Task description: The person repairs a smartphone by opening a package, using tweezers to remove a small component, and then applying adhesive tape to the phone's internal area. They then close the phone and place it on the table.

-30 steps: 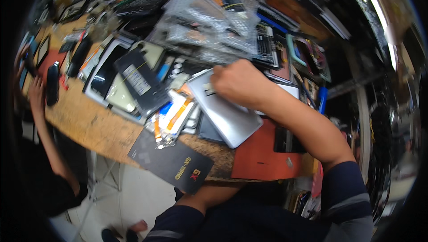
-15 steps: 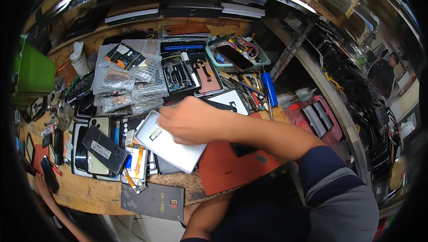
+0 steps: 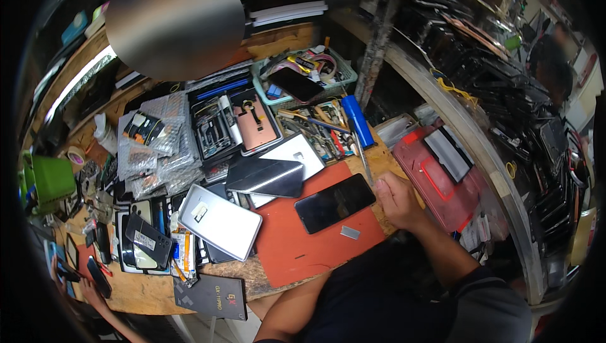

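Observation:
My right hand (image 3: 399,201) is closed at the right edge of the red-orange work mat (image 3: 284,258), beside the end of a black phone (image 3: 336,203). A thin metal tool (image 3: 365,165) reaches down to its fingers; what is inside the fist is hidden. The phone lies screen up on the mat, with a small silver strip (image 3: 350,233) below it. To the left, a silver tray-like panel (image 3: 220,222) rests tilted on stacked phone parts. A dark flip case (image 3: 265,177) lies over a white panel (image 3: 308,153). My left hand is out of sight; a bare limb shows at the lower edge.
Bubble-wrapped parts (image 3: 151,144) pile up at the back left. Behind the mat stand a teal basket (image 3: 347,84) and a blue cylinder (image 3: 358,120). A red case (image 3: 442,185) sits right of the bench. Another person's hand (image 3: 91,292) touches a phone at far left.
My right hand has left the silver panel and moved right to the mat's edge. The black phone and silver strip are now uncovered. The whole view has shifted.

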`<state>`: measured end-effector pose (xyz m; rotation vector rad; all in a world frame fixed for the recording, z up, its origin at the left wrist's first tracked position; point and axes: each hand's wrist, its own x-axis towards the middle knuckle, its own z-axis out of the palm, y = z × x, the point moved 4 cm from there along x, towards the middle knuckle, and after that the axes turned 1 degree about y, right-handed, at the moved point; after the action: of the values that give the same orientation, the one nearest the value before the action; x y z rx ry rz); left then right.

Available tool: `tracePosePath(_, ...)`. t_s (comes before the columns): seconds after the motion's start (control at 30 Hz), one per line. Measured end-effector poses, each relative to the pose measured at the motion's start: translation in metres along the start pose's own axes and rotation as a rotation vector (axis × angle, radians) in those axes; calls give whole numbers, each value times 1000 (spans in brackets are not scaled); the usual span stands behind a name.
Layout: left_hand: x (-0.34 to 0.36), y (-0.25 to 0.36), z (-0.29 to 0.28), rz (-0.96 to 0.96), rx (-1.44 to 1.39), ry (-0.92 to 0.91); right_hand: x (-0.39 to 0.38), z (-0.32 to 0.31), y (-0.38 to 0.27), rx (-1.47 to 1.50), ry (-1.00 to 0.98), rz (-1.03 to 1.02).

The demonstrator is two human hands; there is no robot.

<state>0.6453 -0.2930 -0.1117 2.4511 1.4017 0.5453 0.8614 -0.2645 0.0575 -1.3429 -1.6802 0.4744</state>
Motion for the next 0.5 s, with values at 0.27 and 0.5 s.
tracePosePath(0.27,8,41,16,151,21,46,-25,-18,46,56,154,-176)
tracePosePath(0.5,-131,37,-110,-34,-630,-201,-22,-3,58,169,210,-87)
